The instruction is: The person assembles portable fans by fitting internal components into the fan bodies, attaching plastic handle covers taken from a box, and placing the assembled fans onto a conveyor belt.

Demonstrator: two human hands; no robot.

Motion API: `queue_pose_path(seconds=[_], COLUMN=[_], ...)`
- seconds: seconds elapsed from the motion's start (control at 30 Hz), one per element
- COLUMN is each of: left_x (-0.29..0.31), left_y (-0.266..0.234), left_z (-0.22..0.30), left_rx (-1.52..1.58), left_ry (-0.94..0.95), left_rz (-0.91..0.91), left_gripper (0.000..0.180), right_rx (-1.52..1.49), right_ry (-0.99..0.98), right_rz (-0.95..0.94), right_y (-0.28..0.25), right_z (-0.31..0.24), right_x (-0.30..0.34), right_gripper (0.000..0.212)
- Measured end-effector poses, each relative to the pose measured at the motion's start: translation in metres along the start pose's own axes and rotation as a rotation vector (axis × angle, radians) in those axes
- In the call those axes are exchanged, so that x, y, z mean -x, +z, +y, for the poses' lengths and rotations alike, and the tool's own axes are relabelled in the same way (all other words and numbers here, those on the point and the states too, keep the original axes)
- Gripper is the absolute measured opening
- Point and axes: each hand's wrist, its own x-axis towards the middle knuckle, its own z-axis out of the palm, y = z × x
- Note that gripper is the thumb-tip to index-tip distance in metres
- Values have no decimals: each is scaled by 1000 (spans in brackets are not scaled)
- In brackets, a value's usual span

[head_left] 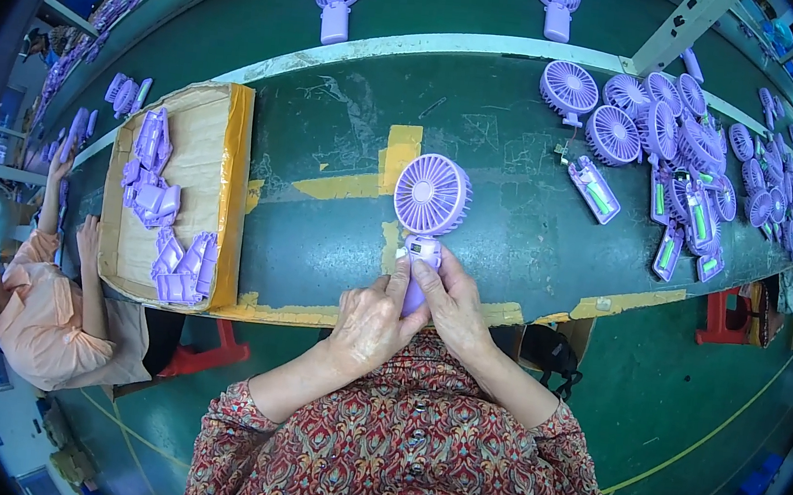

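Note:
Both hands grip a purple handheld fan (432, 195) by its handle, just over the near edge of the green table. Its round grille points away from me, and a small dark window shows at the top of the handle. My left hand (372, 315) wraps the handle from the left, thumb laid along it. From the right, my right hand (453, 304) closes on the same handle, its thumb pressed near the window. Fingers and palms hide most of the lower handle.
A cardboard tray (232, 192) with purple plastic shells stands on the left. Several fans (613, 135) with opened handles pile up at the right. Two upright-looking fans (336, 7) (558, 7) lie beyond the pale rail. A co-worker (52, 308) sits at the left.

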Motion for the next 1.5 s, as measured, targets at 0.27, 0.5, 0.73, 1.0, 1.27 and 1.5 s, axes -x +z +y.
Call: queue_pose_path(seconds=[0.27,0.5,0.73,1.0,1.27,1.5], left_x=[-1,-10,-8,3,-3,-29], left_y=[0,6,-3,-4,9,4], left_z=[2,-22,-14,-5,-8,-31], left_rx=[85,625,909,551,616,1312], left_ry=[-11,-154,-214,94,69,-263], left_rz=[-15,-207,-420,-128,-11,-286], left_gripper=[69,60,41,40,37,25], right_rx=[-436,-665,-704,-724,-750,-426], right_ry=[123,43,5,-24,27,-2], right_rz=[49,25,-58,-57,11,-8], right_y=[-7,-15,-17,-14,-12,-25], right_z=[-1,-7,-16,-25,-19,-21], right_x=[2,-1,9,19,5,-13], right_gripper=[31,41,51,48,45,47])
